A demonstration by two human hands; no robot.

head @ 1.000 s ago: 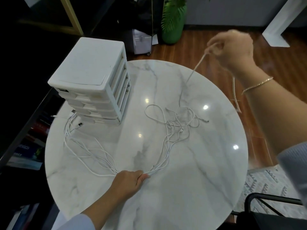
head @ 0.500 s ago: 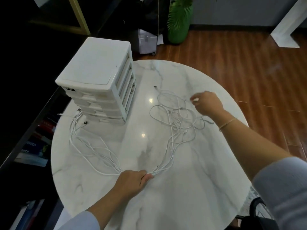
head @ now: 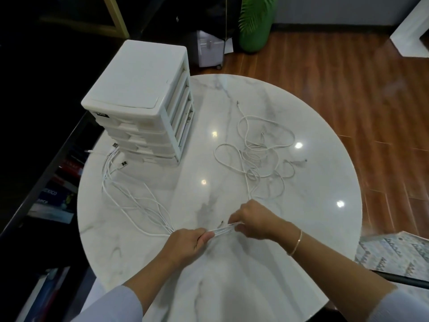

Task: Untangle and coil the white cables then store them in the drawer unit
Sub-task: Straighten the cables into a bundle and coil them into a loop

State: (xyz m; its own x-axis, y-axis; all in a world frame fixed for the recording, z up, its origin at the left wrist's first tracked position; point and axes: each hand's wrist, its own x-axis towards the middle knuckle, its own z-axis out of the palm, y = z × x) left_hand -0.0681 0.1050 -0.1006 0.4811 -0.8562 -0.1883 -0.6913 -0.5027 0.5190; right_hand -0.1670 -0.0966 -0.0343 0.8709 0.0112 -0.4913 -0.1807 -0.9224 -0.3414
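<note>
Several white cables lie on the round marble table point(head: 301, 228). A tangled heap of loops point(head: 257, 154) sits right of centre. Straighter strands point(head: 137, 201) fan out to the left, and their USB plugs end by the base of the white drawer unit point(head: 144, 98). The strands gather into one bundle point(head: 221, 230) near the table's front. My left hand point(head: 185, 245) grips that bundle on its left side. My right hand point(head: 253, 220) pinches the same bundle a short way to the right. All drawers look closed.
The drawer unit stands at the table's back left edge. A dark shelf with books point(head: 53, 198) runs along the left. Behind the table are a green plant pot point(head: 254, 31) and a small grey box on wheels point(head: 209, 52). A patterned rug point(head: 394, 254) lies at right.
My right hand dropped from high in the air to the tangle, then came back to the bundle beside my left hand. The cable it had lifted now lies on the table.
</note>
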